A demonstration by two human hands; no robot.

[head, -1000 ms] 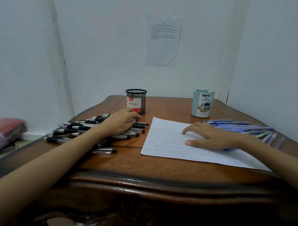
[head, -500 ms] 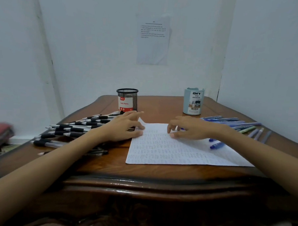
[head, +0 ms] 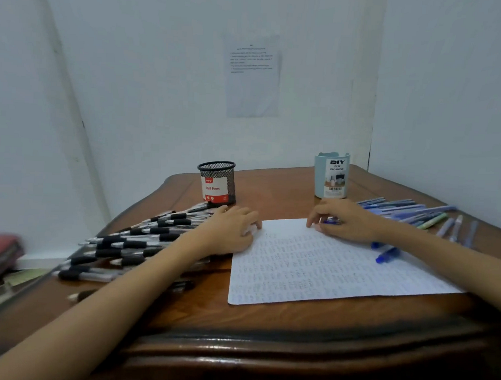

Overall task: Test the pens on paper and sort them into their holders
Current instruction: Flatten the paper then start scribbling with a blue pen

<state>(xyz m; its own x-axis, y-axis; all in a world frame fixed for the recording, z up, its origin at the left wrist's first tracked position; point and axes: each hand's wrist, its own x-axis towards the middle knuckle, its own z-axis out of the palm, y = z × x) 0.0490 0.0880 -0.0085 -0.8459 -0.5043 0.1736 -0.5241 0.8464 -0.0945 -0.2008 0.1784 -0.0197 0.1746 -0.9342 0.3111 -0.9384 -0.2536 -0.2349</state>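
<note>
Left hand (head: 230, 232) flat on paper (head: 320, 267); right hand (head: 345, 220) pinching blue pen (head: 331, 221).

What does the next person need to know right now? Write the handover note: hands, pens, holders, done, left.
Left hand: resting on the left edge of the paper, beside the pile of black pens; whether it holds anything cannot be told.
Right hand: at the paper's top edge, fingers pinching a blue pen.
Another blue pen lies on the paper; the rest of the blue and pastel pens lie at the right.
Black mesh holder and light blue organizer stand at the back; no pens show above either rim.
Done: the paper is covered in marks.
Left: testing and sorting, apparently both piles.
</note>
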